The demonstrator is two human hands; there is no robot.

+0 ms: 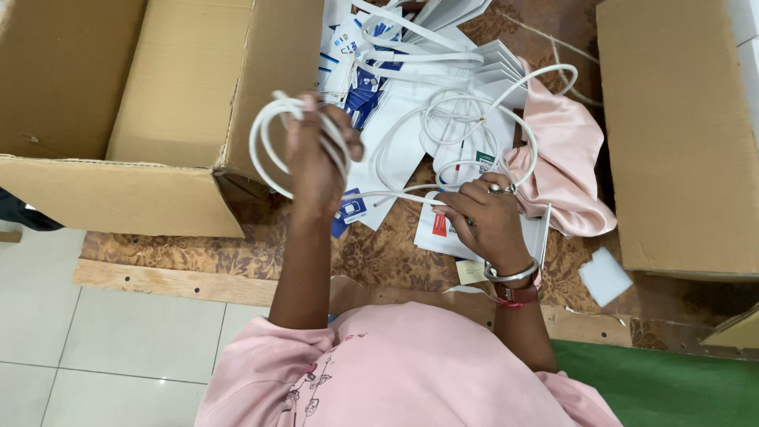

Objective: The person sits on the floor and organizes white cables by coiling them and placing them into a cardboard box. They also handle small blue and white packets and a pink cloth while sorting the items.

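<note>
Far left: an open cardboard box (118, 103) stands on the patterned mat (379, 257), its near flap hanging over the mat's edge toward the tiled floor (111, 340). Its inner wall rises just beside the left hand and closes off that side.

Left hand (316, 158): raised, fingers closed around a coil of white cable (273, 138). The loops hang out to the left of the fist and over the knuckles. From the coil, a single strand runs rightward, low across the packets, to the right hand.

Centre: a loose heap of white and blue packets (379, 79) lies on the mat behind both hands. More white cable loops (466, 119) sprawl over the heap, overlapping one another; where one cable ends and the next begins cannot be told.

Right hand (486, 217): lowered onto the packets, fingers curled shut, pinching the cable strand near the thumb. A ring shows on one finger; a metal bangle (510, 274) and a red band sit at the wrist.

Right of that hand: a bundle of pink cloth (565, 166) lies touching the packets, with one cable loop crossing its upper edge. A small white square (605, 275) lies apart on the mat. A second cardboard box (680, 134) closes off the far right. A green surface (664, 387) lies at the lower right corner.
</note>
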